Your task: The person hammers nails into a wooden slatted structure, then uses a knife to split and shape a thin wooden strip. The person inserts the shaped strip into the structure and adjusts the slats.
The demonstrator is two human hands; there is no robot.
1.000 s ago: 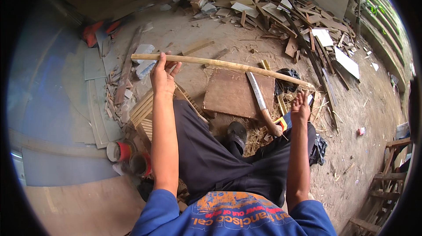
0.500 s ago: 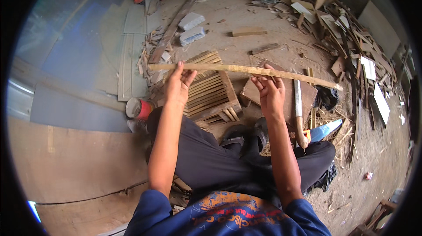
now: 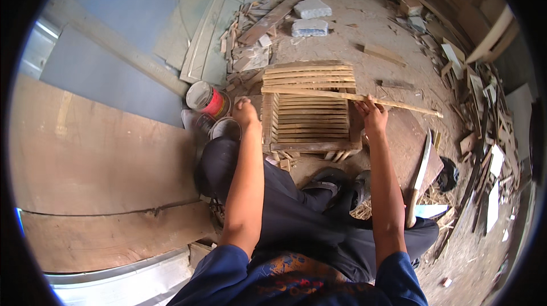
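Observation:
My right hand (image 3: 374, 117) pinches a long, thin bamboo strip (image 3: 399, 103) near its middle. The strip's left part stretches over a slatted wooden crate (image 3: 354, 145), and its right end sticks out over the floor. I cannot tell whether it rests on the crate. My left hand (image 3: 245, 113) is off the strip, fingers curled closed, left of the crate and above an open can (image 3: 226, 129); anything inside those fingers is hidden. A long knife (image 3: 420, 172) with a wooden handle leans by my right knee, and part of a saw blade (image 3: 431, 211) shows beside it.
A red-banded can (image 3: 214, 104) stands left of the crate. Beyond lie two pale blocks (image 3: 312, 8) and a plank (image 3: 282, 9). Scrap wood (image 3: 484, 135) is heaped along the right, with a black plastic bag (image 3: 448, 174) nearer. Large boards (image 3: 108, 146) cover the left side.
The view has swung left. My left hand has let go of the bamboo strip and moved toward the cans, closing its fingers. The right hand still holds the strip, now across the crate.

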